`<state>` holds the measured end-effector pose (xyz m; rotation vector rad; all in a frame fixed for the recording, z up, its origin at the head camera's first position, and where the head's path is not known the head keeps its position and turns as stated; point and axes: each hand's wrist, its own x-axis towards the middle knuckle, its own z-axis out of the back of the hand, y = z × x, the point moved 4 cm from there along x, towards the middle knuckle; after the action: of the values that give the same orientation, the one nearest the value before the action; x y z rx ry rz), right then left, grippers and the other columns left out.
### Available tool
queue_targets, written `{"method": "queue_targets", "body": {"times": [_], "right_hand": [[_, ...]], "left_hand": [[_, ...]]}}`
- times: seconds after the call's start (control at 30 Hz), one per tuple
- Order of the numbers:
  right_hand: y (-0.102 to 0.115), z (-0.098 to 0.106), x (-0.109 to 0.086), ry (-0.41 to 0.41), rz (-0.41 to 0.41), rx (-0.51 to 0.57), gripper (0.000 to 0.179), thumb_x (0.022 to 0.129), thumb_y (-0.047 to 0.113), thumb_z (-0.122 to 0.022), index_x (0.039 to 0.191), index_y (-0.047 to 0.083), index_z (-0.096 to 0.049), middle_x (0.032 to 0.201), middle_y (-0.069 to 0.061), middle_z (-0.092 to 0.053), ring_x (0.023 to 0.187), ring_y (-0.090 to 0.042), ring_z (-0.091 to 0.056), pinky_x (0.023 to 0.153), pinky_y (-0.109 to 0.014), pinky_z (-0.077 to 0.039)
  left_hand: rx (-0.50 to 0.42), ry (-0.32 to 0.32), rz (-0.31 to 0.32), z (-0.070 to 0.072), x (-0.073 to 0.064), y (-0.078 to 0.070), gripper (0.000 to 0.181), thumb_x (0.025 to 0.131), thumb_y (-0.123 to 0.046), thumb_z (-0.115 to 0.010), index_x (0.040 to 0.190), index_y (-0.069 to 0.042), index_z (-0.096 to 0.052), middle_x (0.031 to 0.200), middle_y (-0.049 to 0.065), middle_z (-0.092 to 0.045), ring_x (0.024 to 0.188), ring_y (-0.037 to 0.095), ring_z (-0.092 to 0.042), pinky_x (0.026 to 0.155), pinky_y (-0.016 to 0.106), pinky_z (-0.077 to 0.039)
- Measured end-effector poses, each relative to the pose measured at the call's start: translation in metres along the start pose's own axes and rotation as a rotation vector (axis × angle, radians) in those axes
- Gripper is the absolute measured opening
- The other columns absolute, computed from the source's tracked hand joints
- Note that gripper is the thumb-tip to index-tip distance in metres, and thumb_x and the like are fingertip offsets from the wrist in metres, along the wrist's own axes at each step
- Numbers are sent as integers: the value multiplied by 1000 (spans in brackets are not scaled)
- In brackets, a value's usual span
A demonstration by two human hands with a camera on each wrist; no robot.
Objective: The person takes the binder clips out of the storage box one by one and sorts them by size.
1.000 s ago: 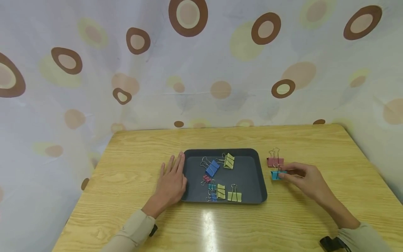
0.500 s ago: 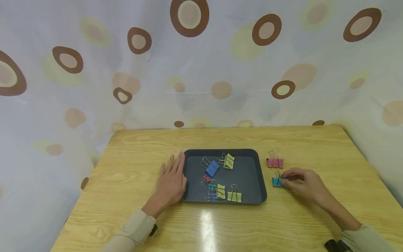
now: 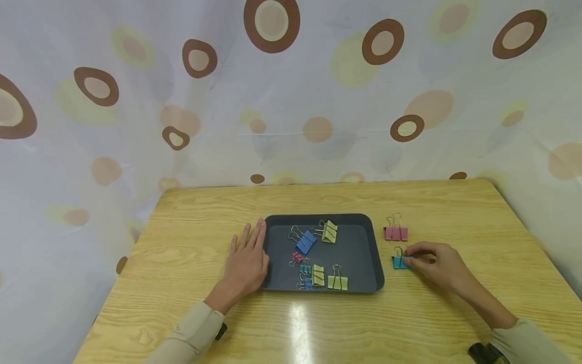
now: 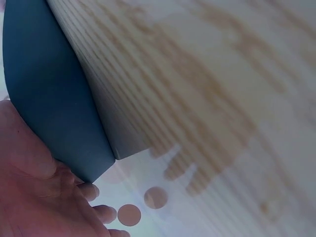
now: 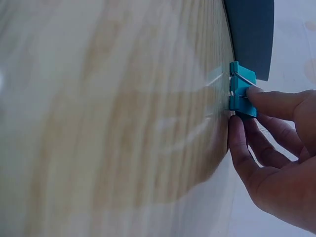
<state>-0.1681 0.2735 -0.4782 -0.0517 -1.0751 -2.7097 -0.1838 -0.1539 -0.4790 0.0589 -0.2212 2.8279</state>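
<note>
My left hand (image 3: 245, 265) lies with straight fingers along the left side of a dark grey tray (image 3: 364, 253); in the left wrist view the palm meets the tray's outer wall (image 4: 54, 89). To the right of the tray, my right hand (image 3: 438, 263) pinches a teal binder clip (image 3: 399, 262) between thumb and fingers, its wire handles pointing up. The right wrist view has the thumb on the face of this teal clip (image 5: 242, 91), low at the tabletop. Just behind it stands a pink binder clip (image 3: 396, 233) with both handles raised.
Inside the tray are a large blue clip (image 3: 305, 242), yellow clips such as one at the front (image 3: 338, 282), a small pink clip (image 3: 297, 257), a small teal clip (image 3: 305, 269) and a small blue clip (image 3: 308, 284). A patterned curtain (image 3: 218, 101) hangs behind the wooden table (image 3: 204, 212).
The right hand has brought the teal clip slightly toward the person, away from the pink clip, then stayed put there. The left hand and tray have not moved.
</note>
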Motion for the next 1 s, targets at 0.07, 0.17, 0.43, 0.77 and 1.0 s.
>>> {"method": "queue_targets", "body": {"times": [0.07,0.17,0.43,0.77,1.0], "right_hand": [[0,0,1,8,-4,0,11,91,13,-78,101,7,-77,98,-4,-76,88,0,-65,77,-24,-56],[1,1,0,20,-23,13,15,92,14,-78,105,6,-77,100,-5,-76,88,-2,-66,77,-23,-56],[3,22,-1,-41,-67,95,25,97,22,-74,114,5,-74,110,-12,-74,92,4,-64,72,-21,-53],[42,17,14,-15,125,308,23,96,2,-70,118,-5,-70,109,-9,-73,95,-3,-68,76,-20,-58],[57,-3,18,15,167,365,27,95,2,-71,121,-4,-68,117,-16,-70,100,-14,-70,80,-23,-58]], "left_hand": [[0,-3,-1,-1,0,0,66,107,-20,-39,165,-4,-12,171,9,-15,156,36,-15,121,62,-17],[-3,-7,-2,-1,0,1,66,106,-20,-40,165,-4,-13,171,9,-15,156,36,-15,121,62,-17],[-1,-5,-7,-1,0,1,66,106,-19,-40,165,-4,-13,171,9,-15,156,36,-15,121,62,-18],[5,-11,0,2,0,3,66,107,-20,-40,165,-4,-13,171,9,-15,156,36,-15,121,62,-16],[32,-11,-4,0,1,0,66,106,-20,-40,165,-4,-14,171,8,-16,156,36,-17,120,63,-19]]}}
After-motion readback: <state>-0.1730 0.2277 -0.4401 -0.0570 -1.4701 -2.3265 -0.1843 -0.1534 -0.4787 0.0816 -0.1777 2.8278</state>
